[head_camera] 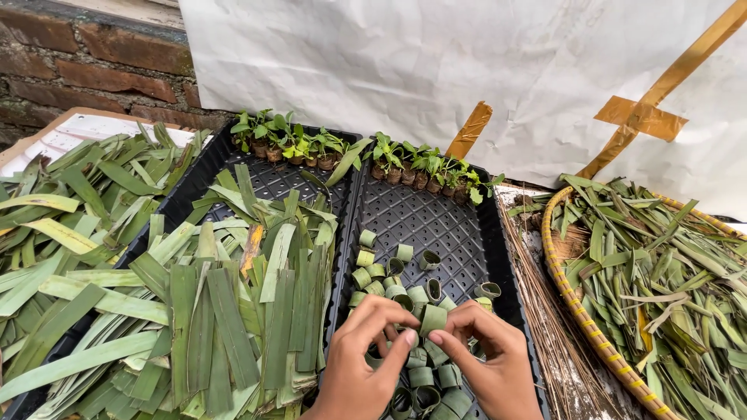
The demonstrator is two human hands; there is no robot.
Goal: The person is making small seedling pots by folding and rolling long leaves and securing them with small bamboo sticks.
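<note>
We see both hands low in the middle of the view, meeting over the right-hand black perforated plastic tray [436, 222]. Between them sits a small green leaf strip rolled into a ring [433, 319]. The left hand [366, 362] has its fingers curled in, thumb and forefinger tips pressed close against the ring's left side. The right hand [490, 358] is curled the same way, its fingertips pinching the ring from the right, so the ring is held up between the two sets of fingertips, just above the wrists and slightly nearer the right hand's thumb. Neither hand is spread wide; both are closed down to a fine pinch.

Beneath and around the hands lies a heap of finished green leaf rings [405, 295], scattered loosely across the tray floor, some touching one another. On the left-hand black tray [272, 179] rests a thick pile of long flat green leaf strips [233, 311], just beside the left hand. Small green seedlings in leaf pots [350, 152] line the far edge of both trays. To the right, a round woven bamboo basket [576, 311] holds loose leaf trimmings, with a bundle of thin brown sticks [541, 303] between it and the tray.
</note>
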